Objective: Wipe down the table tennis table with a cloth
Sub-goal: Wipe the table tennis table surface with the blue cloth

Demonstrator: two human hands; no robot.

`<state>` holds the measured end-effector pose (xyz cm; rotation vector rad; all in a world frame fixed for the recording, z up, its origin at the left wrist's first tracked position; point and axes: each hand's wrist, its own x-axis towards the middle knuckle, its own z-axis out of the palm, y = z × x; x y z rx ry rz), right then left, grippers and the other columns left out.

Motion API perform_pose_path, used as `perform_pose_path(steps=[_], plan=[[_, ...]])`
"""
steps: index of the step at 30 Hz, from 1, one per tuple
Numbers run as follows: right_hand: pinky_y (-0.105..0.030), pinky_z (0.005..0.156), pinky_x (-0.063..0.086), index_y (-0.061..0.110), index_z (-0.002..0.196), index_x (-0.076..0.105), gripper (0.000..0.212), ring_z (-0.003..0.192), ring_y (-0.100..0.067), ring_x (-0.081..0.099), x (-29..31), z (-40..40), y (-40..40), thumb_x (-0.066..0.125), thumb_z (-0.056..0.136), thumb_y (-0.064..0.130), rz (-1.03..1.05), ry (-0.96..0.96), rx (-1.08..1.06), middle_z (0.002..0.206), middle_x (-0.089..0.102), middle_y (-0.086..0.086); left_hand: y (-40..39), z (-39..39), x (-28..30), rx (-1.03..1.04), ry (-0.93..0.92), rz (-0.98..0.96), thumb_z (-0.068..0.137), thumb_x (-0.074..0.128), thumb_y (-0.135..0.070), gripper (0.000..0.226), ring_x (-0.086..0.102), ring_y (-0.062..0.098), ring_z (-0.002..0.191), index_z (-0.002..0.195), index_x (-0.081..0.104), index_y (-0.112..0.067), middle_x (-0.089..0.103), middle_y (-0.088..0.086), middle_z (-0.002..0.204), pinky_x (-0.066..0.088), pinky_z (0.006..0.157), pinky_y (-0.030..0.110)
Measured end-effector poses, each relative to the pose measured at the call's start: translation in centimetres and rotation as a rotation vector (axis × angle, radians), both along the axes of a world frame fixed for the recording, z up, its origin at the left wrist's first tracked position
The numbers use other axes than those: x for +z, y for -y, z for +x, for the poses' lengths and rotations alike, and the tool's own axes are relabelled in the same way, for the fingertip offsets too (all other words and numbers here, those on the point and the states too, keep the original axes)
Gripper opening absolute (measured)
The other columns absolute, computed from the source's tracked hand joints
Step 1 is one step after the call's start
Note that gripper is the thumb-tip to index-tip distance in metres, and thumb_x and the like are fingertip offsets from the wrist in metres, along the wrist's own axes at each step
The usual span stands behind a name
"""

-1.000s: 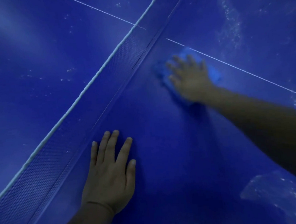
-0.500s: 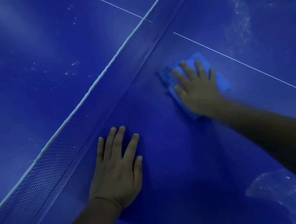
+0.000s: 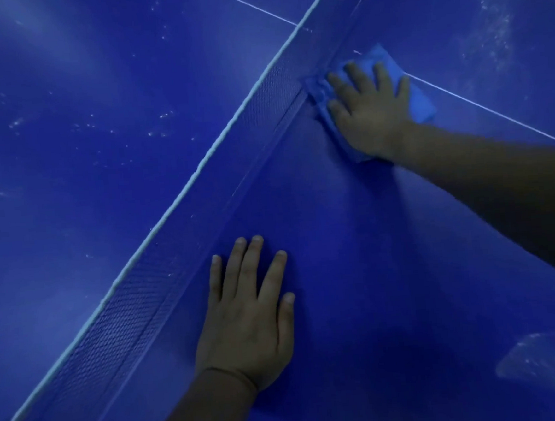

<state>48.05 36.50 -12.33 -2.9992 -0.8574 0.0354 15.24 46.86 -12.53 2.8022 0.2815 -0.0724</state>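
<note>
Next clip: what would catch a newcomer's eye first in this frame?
Probably the light blue cloth, upper right, pressed flat by the right hand against the foot of the net, which cuts diagonally across the deep blue table. Next, the left hand resting flat at lower centre, and whitish smudges at lower right.

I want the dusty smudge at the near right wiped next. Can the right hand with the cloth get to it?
Probably yes. The right hand presses the light blue cloth flat by the net, and only bare blue table lies between it and the whitish smudge.
</note>
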Motion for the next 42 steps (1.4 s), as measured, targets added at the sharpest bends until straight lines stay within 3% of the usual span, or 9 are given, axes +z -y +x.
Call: perform_pose_path(steps=[6,11,16,20,25,30,35,39,42], plan=[[-0.065,0.115,0.011,0.037,0.152,0.035,0.057,0.150,-0.036,0.020,-0.9,-9.5,0.7,0.022,0.099,0.056,-0.050,-0.050,0.584,0.162,0.029,0.002,0.0,0.0,0.1,-0.010,-0.036,0.015,0.098,0.032,-0.040,0.056,0.021,0.031,0.150,0.145,0.049,-0.015,0.033,0.015,0.158,0.011,0.117,0.055],[-0.066,0.114,0.009,0.033,0.157,0.021,0.055,0.151,-0.037,0.007,0.5,2.6,1.0,0.024,0.104,0.050,-0.042,-0.053,-0.064,0.166,0.014,0.002,0.0,-0.1,-0.1,-0.007,-0.039,0.011,0.100,0.029,-0.041,0.055,0.016,0.028,0.151,0.148,0.045,-0.017,0.029,0.012,0.160,0.008,0.118,0.053],[-0.061,0.117,0.001,0.026,0.156,0.027,0.065,0.153,-0.031,0.004,-1.2,-5.0,-0.1,0.020,0.098,0.054,-0.027,-0.025,0.337,0.165,0.018,0.000,-0.1,0.0,-0.3,-0.020,-0.029,0.029,0.098,0.032,-0.041,0.055,0.020,0.030,0.150,0.145,0.048,-0.017,0.032,0.012,0.159,0.012,0.116,0.054],[-0.062,0.118,0.000,0.018,0.157,0.025,0.061,0.152,-0.036,-0.004,-0.3,0.2,0.5,0.025,0.105,0.048,-0.052,0.031,0.116,0.167,0.006,-0.006,-0.1,0.1,-0.2,-0.028,-0.032,0.041,0.096,0.035,-0.041,0.056,0.021,0.029,0.149,0.144,0.049,-0.017,0.033,0.013,0.158,0.014,0.114,0.055],[-0.059,0.118,0.007,0.008,0.156,0.027,0.058,0.152,-0.032,0.013,-0.9,1.3,-1.4,0.026,0.106,0.039,-0.051,0.051,0.288,0.165,0.017,-0.008,-0.2,0.3,0.0,-0.034,-0.025,0.051,0.094,0.037,-0.040,0.056,0.022,0.029,0.148,0.144,0.049,-0.017,0.036,0.014,0.157,0.016,0.113,0.055],[-0.062,0.116,0.010,0.015,0.158,0.021,0.057,0.151,-0.031,0.013,-0.5,3.0,-3.0,0.022,0.106,0.039,0.002,0.042,-0.138,0.166,0.015,-0.004,-0.2,0.1,0.0,-0.036,-0.025,0.053,0.094,0.037,-0.040,0.056,0.021,0.029,0.149,0.145,0.048,-0.017,0.034,0.014,0.157,0.015,0.113,0.055],[-0.067,0.116,0.000,0.030,0.158,0.014,0.056,0.152,-0.034,0.001,-1.2,0.9,-6.1,0.017,0.104,0.045,-0.005,-0.069,0.015,0.167,0.009,0.004,-0.3,0.3,-0.1,-0.030,-0.041,0.074,0.098,0.033,-0.042,0.055,0.020,0.028,0.149,0.145,0.048,-0.018,0.034,0.013,0.158,0.015,0.113,0.053],[-0.070,0.113,-0.006,0.029,0.158,0.012,0.056,0.151,-0.041,-0.007,-0.6,3.6,-5.8,0.016,0.104,0.043,0.047,-0.103,-0.327,0.167,0.004,0.003,-0.3,0.1,-0.3,-0.023,0.000,0.044,0.104,0.015,-0.047,0.060,0.022,0.030,0.149,0.144,0.048,-0.017,0.033,0.013,0.157,0.015,0.115,0.055],[-0.072,0.111,-0.009,0.030,0.158,0.011,0.057,0.150,-0.042,-0.009,-0.4,1.6,-6.1,0.016,0.103,0.045,0.075,-0.139,-0.356,0.167,0.003,0.004,-0.2,0.2,-0.4,-0.015,0.007,0.053,0.104,0.014,-0.049,0.062,0.023,0.030,0.148,0.143,0.049,-0.016,0.033,0.013,0.157,0.012,0.117,0.052]])
